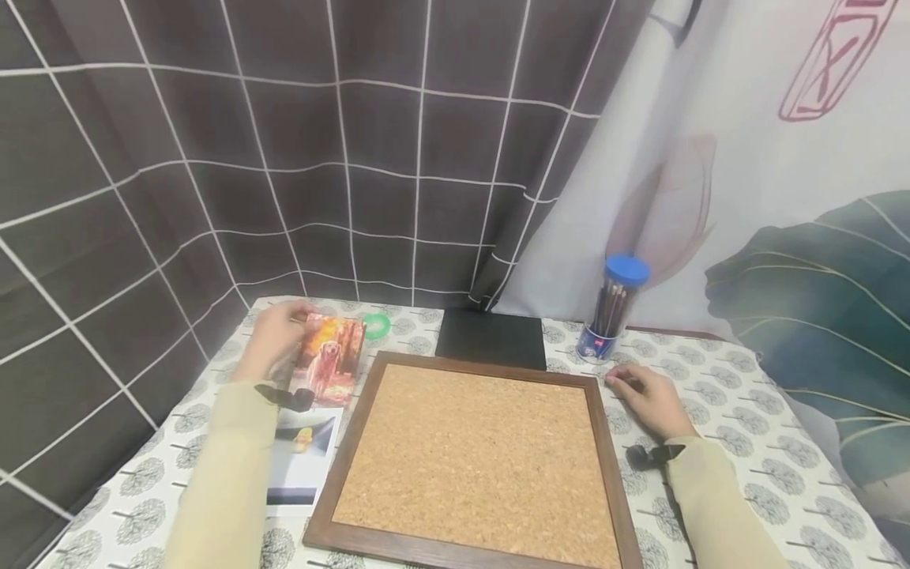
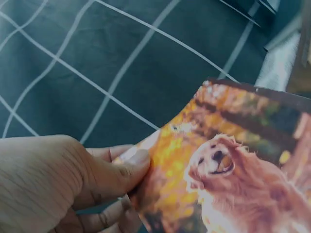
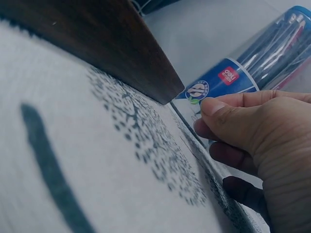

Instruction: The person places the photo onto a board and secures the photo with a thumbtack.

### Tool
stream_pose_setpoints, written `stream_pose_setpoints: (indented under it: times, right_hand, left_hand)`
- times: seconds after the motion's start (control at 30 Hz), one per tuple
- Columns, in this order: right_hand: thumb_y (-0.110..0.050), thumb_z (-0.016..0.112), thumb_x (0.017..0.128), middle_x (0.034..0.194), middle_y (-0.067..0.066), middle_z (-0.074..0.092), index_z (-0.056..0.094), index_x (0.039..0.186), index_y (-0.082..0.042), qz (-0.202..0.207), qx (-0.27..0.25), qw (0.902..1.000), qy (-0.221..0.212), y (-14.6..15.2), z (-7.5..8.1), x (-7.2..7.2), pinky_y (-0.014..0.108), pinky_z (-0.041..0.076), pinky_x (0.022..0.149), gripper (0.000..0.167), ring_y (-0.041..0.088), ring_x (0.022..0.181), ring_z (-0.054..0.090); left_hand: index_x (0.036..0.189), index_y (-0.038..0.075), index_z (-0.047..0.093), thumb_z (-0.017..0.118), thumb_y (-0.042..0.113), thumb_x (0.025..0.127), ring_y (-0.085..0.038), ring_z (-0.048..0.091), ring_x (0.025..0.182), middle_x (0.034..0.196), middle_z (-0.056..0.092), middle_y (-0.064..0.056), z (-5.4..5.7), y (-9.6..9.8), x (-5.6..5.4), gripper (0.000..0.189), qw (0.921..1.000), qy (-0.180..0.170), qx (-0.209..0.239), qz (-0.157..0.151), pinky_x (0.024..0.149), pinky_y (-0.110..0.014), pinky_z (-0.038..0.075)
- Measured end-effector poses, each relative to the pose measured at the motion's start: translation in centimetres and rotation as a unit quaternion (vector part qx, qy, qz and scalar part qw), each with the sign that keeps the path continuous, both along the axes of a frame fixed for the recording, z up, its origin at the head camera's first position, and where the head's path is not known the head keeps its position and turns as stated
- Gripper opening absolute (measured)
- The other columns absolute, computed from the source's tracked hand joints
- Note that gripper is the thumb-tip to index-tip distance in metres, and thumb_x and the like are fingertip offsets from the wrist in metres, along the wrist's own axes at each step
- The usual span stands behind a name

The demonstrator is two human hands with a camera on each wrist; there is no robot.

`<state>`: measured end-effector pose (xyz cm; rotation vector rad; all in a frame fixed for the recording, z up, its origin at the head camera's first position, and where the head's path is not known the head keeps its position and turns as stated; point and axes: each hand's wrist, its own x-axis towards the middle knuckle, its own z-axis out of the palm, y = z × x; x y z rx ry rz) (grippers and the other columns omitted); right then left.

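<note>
My left hand (image 1: 275, 336) pinches a corner of a photo print (image 1: 334, 359) of a golden dog among orange leaves, thumb on its face. In the left wrist view, the dog photo (image 2: 233, 170) is tilted up, with part of it beyond the frame. Below it in the head view, another photo (image 1: 298, 466) lies partly under my left wrist. A cork board (image 1: 476, 458) in a brown wooden frame lies in the middle of the table. Beside its far right corner, my right hand (image 1: 656, 401) rests with loosely curled fingers. Nothing shows in its grasp.
A clear jar of pencils (image 1: 613, 308) with a blue lid stands past my right hand. Behind the board lies a flat black object (image 1: 490, 336). A green ring (image 1: 387, 327) sits near the dog photo. Dark checked cloth (image 1: 384, 197) hangs along the back.
</note>
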<state>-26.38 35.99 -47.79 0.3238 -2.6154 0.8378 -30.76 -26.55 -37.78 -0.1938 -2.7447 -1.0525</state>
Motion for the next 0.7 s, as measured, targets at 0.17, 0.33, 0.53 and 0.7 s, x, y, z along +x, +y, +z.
stream_pose_setpoints:
  times: [0.17,0.33,0.53,0.7]
  right_hand:
    - [-0.029,0.068,0.098,0.102,0.008,0.074,0.071,0.106,-0.013,-0.005,-0.010,0.9999,0.001,-0.1,-0.1,0.1,0.057,0.050,0.089,0.018,0.034,0.094,0.071]
    - [-0.028,0.069,0.097,0.102,0.005,0.074,0.071,0.104,-0.015,-0.006,-0.003,1.0000,0.005,-0.2,0.0,0.2,0.052,0.050,0.087,0.015,0.029,0.092,0.070]
    - [-0.017,0.071,0.095,0.103,0.007,0.072,0.072,0.098,-0.013,0.014,0.028,0.9992,0.026,0.1,0.1,0.3,0.057,0.047,0.088,0.006,0.033,0.098,0.064]
    - [-0.013,0.073,0.092,0.107,0.013,0.068,0.073,0.096,-0.012,0.031,0.041,0.9976,0.046,0.1,0.1,0.2,0.063,0.043,0.089,0.004,0.040,0.104,0.060]
  left_hand:
    - [0.119,0.001,0.067,0.070,0.020,0.095,-0.033,0.071,0.088,0.107,0.071,-0.021,1.4,0.0,0.3,0.030,0.9979,0.026,0.059,0.010,0.089,-0.055,0.050]
    - [0.115,0.004,0.069,0.072,0.023,0.095,-0.017,0.072,0.075,0.104,0.073,-0.017,2.5,0.1,0.7,0.027,0.9925,0.060,0.095,0.049,0.084,-0.047,0.054]
    - [0.117,0.004,0.068,0.073,0.030,0.093,-0.009,0.072,0.072,0.107,0.073,-0.018,2.9,0.3,0.8,0.036,0.9860,0.081,0.131,0.062,0.080,-0.038,0.058]
    - [0.117,0.003,0.067,0.074,0.027,0.093,-0.011,0.073,0.075,0.106,0.073,-0.017,2.4,1.1,0.4,0.034,0.9835,0.055,0.172,0.013,0.076,-0.032,0.059]
